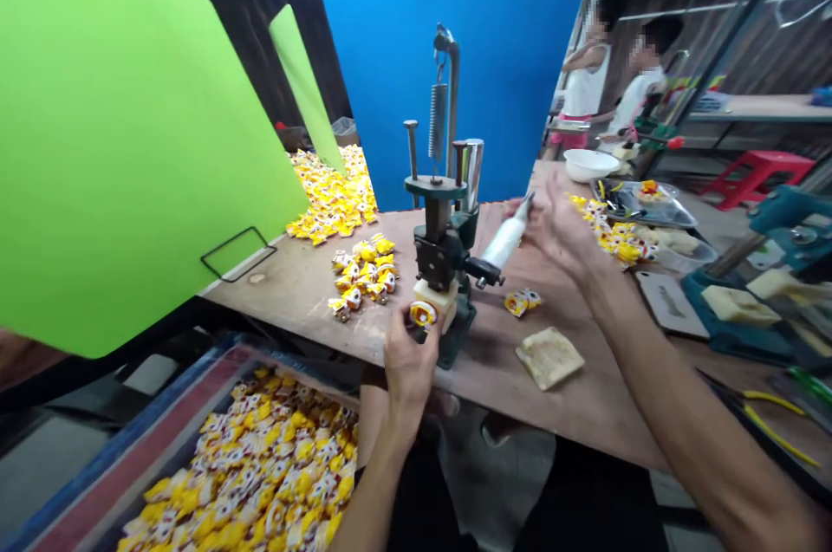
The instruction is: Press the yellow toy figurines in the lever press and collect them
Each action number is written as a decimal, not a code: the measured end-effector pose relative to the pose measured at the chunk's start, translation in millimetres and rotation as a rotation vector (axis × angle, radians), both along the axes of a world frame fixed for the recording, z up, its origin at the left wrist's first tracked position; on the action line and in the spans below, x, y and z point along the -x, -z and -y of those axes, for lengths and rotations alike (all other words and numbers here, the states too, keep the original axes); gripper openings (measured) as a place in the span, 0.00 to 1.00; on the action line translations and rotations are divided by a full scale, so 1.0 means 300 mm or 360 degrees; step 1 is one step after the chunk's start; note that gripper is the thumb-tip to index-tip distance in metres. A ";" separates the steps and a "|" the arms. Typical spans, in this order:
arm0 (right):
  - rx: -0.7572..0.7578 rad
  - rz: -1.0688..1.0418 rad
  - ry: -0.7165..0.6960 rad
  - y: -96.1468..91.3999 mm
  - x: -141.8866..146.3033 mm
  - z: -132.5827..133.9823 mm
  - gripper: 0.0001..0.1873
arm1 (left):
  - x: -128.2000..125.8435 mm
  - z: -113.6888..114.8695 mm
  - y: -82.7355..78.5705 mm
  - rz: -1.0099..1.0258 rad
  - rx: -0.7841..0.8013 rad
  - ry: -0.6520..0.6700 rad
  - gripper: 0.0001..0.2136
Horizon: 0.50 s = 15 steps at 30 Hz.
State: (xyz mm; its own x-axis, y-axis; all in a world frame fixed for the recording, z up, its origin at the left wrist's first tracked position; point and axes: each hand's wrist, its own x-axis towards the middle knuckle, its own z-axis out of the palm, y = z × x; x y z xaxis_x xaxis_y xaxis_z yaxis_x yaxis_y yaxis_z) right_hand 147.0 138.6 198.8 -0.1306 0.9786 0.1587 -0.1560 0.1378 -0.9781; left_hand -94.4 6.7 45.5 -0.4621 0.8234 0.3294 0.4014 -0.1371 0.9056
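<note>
My left hand [411, 361] is closed on a small yellow-and-white figure piece [422, 314], its ring-shaped opening facing me. It holds the piece at the front of a pale block [437, 294] under the head of a green hand press [442, 253]. The press has a tall spring [438, 120] and a lever handle wrapped in white [505, 242]. By the handle's upper end is my right hand [559, 227], blurred, with fingers stretched out and apart; contact with the handle is unclear. Another yellow piece [522, 301] and a pale flat block [549, 358] lie right of the press.
Several yellow pieces [365, 275] lie left of the press, with a bigger heap [334, 197] behind. A lined bin [143, 448] full of them stands below left. Green [130, 145] and blue panels [390, 84] border the table. Pliers [780, 426] lie right. Two people stand behind.
</note>
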 end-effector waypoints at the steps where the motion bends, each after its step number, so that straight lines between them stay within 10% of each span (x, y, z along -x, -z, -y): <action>1: 0.0125 0.0121 0.0067 0.084 -0.064 -0.026 0.47 | 0.016 0.005 -0.007 0.0098 0.0051 -0.0009 0.22; 8: -0.0065 0.0707 -0.0274 0.564 -0.321 0.063 0.36 | 0.269 0.040 0.074 0.0404 0.0327 -0.0150 0.32; 15: -0.0134 0.0896 -0.0269 0.649 -0.285 0.046 0.29 | 0.397 -0.027 0.079 0.0174 0.0419 -0.0101 0.30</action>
